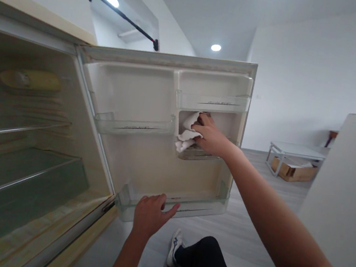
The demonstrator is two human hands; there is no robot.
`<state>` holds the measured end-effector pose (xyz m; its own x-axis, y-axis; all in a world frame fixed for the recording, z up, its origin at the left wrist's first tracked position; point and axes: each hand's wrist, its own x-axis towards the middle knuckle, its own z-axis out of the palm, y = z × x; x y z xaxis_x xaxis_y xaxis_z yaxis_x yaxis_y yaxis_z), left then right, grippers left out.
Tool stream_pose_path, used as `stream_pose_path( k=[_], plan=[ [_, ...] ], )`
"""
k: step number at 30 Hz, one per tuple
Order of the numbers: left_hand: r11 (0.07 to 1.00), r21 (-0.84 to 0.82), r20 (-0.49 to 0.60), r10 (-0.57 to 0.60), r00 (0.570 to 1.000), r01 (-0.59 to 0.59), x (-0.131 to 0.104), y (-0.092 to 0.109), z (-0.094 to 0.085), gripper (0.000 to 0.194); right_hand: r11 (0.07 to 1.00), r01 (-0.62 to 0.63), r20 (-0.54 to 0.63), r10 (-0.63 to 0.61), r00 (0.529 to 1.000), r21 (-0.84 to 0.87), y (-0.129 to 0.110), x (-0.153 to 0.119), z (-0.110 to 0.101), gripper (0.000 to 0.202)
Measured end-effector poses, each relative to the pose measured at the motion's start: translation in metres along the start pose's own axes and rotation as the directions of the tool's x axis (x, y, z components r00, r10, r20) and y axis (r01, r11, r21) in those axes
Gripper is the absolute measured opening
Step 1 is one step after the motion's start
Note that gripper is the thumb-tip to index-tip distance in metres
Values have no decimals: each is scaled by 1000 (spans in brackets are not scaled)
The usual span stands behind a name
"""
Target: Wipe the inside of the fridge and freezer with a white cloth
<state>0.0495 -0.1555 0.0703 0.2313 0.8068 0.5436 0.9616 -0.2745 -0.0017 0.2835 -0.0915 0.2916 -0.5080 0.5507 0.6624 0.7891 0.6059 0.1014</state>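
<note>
We see the right hand [209, 136] closed around a crumpled white cloth [187, 135], fingers curled over its top and pressing it against the back wall of the small middle pocket of the open cream-white refrigerator door [147, 160]; the cloth bunches out just left of the knuckles and hangs a little below them, touching the clear plastic rim of that pocket's shelf [200, 154]; directly above the fingers sits the upper clear door bin [212, 101], which carries a dark printed line of writing (too small and blurred for us to read). The left hand [152, 212] holds nothing; its fingers are bent over the front edge of the clear bottom door bin [200, 206], thumb spread to the right along the rim, beside a small red marking we cannot make out. Left of both hands lies the refrigerator interior with glass shelves [16, 163]; below the left hand, a white sneaker [175, 247] rests on the grey floor [240, 232].
</note>
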Motion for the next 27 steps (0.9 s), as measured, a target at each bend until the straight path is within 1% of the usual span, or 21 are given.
stream_pose_path(
  k=[1, 2, 3, 4, 5, 7, 8, 9, 10, 11, 12, 13, 14, 15, 17, 18, 19, 20, 22, 24, 27],
  plan=[
    [1000, 4, -6, 4, 1000, -4, 0, 0, 0, 55, 1000, 14, 5, -14, 1000, 9, 1, 0, -1, 28],
    [1000, 6, -10, 9, 1000, -9, -1, -1, 0, 54, 1000, -5, 0, 5, 1000, 8, 1, -1, -2, 28],
    [1000, 8, -9, 12, 1000, -12, -1, -1, 0, 54, 998, -56, -14, 56, 998, -3, 1, -3, -3, 28],
    [1000, 9, -6, 12, 1000, -12, -1, -2, 0, 54, 991, -134, -36, 133, 990, -20, 1, -5, -4, 28],
    [1000, 10, -3, 11, 1000, -11, -2, -2, 0, 55, 973, -229, -67, 226, 972, -39, 1, -8, -5, 27],
    [1000, 9, 5, 9, 1000, -9, -3, -3, -1, 55, 906, -417, -144, 405, 903, -71, 1, -14, -7, 27],
    [1000, 9, 7, 9, 1000, -9, -3, -3, -1, 55, 871, -484, -176, 465, 867, -82, 1, -16, -7, 29],
    [1000, 9, 5, 7, 1000, -7, -3, -3, -2, 55, 845, -528, -199, 504, 841, -91, 1, -17, -7, 32],
    [1000, 6, 4, 5, 1000, -5, -3, -3, -2, 55, 829, -551, -211, 523, 826, -100, 1, -17, -7, 34],
    [1000, 3, 4, 3, 1000, -3, -3, -3, -2, 55, 823, -558, -211, 529, 822, -109, 1, -17, -6, 36],
    [1000, -1, 7, 0, 1000, 0, -3, -2, -2, 55, 826, -551, -200, 524, 828, -118, 1, -15, -6, 37],
    [1000, -4, 10, -3, 1000, 3, -2, -2, -2, 55, 841, -526, -179, 503, 846, -125, 1, -13, -6, 37],
    [1000, -7, 16, -3, 1000, 3, -2, -1, -2, 55, 867, -481, -150, 462, 874, -129, 1, -11, -6, 36],
    [1000, -7, 20, -5, 1000, 5, -1, 0, -2, 55, 904, -409, -109, 397, 911, -127, 1, -8, -7, 35],
    [1000, -1, 23, -10, 1000, 10, -1, 1, -2, 54, 977, -193, 2, 194, 981, -91, 0, -3, -8, 35],
    [1000, 2, 24, -12, 1000, 12, -1, 2, -2, 54, 996, -74, 64, 77, 995, -48, 0, -2, -10, 37],
    [1000, 5, 25, -13, 1000, 13, -1, 2, -2, 54, 1000, 27, 124, -28, 992, 11, -1, 0, -11, 40],
    [1000, 6, 27, -12, 1000, 12, -1, 2, -2, 54, 992, 98, 181, -111, 977, 80, -1, 0, -13, 41],
    [1000, 7, 24, -10, 1000, 10, -3, 1, -2, 54, 969, 150, 265, -200, 943, 197, -2, 1, -16, 41],
    [1000, 8, 14, -6, 1000, 6, -4, 0, -3, 54, 961, 137, 300, -208, 931, 240, -3, 0, -18, 37],
    [1000, 9, 13, 5, 1000, -5, -5, -2, -3, 54, 969, 120, 303, -184, 935, 217, -4, -2, -22, 28]
  ],
)
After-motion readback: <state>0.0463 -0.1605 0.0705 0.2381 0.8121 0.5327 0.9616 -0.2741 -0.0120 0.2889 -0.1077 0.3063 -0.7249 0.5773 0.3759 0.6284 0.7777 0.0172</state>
